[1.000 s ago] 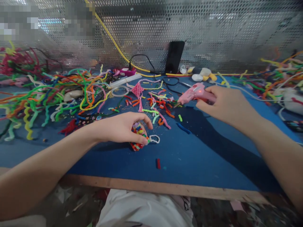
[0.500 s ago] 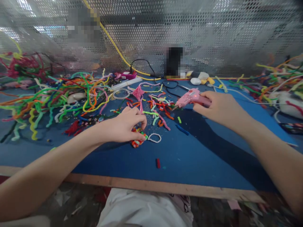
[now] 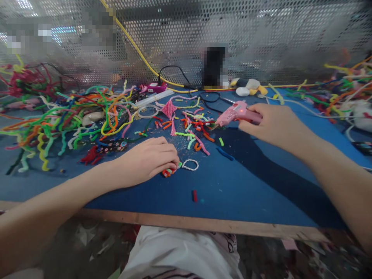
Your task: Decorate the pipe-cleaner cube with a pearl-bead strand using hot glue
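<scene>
My left hand [image 3: 158,159] lies low over the blue table, fingers bent together on a small multicoloured fuzzy piece [image 3: 166,173], mostly orange and green. The hand hides much of it. From its right end a loop of silvery beads [image 3: 190,165] rests on the table. My right hand [image 3: 270,120] is wrapped round the handle of a pink glue gun [image 3: 235,113], whose nozzle points left and down above pipe cleaner scraps. Below the bead loop lies a short dark red piece [image 3: 194,195], touched by neither hand.
Cut pipe cleaner pieces [image 3: 200,131] lie between my hands, near a pink tassel [image 3: 168,110]. A big tangle of pipe cleaners [image 3: 95,112] covers the left side; more [image 3: 328,97] lie far right. A perforated metal screen [image 3: 174,35] stands behind. The wooden table edge [image 3: 186,223] runs in front.
The fingers of my left hand have come down and closed over the multicoloured piece, covering more of it. My right hand keeps the glue gun in nearly the same place. The view has shifted slightly.
</scene>
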A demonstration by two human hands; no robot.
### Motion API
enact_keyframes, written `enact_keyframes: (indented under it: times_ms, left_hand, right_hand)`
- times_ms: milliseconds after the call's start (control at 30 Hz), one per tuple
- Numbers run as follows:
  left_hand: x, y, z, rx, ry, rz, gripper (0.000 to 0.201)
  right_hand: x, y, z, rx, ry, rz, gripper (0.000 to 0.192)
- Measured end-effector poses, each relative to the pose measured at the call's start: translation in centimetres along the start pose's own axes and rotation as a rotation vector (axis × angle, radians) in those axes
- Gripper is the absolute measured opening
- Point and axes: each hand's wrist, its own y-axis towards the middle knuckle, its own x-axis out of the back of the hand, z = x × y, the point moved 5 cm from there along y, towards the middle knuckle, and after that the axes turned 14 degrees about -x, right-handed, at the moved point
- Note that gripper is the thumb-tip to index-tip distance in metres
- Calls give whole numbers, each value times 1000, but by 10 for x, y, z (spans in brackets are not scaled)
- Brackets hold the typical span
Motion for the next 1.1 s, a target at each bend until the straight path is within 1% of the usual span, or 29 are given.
enact_keyframes:
  times_ms: [133, 233, 367, 600, 767, 933, 1100]
  left_hand:
    - [5, -5, 2, 8, -59, -26, 25]
    - [10, -3, 3, -1, -81, -39, 22]
    - [15, 1, 3, -42, -70, -46, 21]
    - [14, 0, -2, -118, -13, -93, 20]
    - [12, -1, -7, -156, 0, -78, 23]
    - [12, -4, -6, -110, 44, -102, 25]
    - [9, -3, -6, -81, 8, -30, 28]
  right_hand:
    - [1, -1, 2, -7, -3, 4, 23]
    - [2, -1, 4, -19, -7, 7, 22]
    - [2, -2, 6, -24, 9, 15, 22]
    - [1, -1, 6, -37, -2, 33, 24]
    - [-1, 0, 6, -33, -11, 18, 24]
    - [-2, 0, 5, -23, -22, -9, 24]
    - [-4, 1, 6, -14, -13, 7, 24]
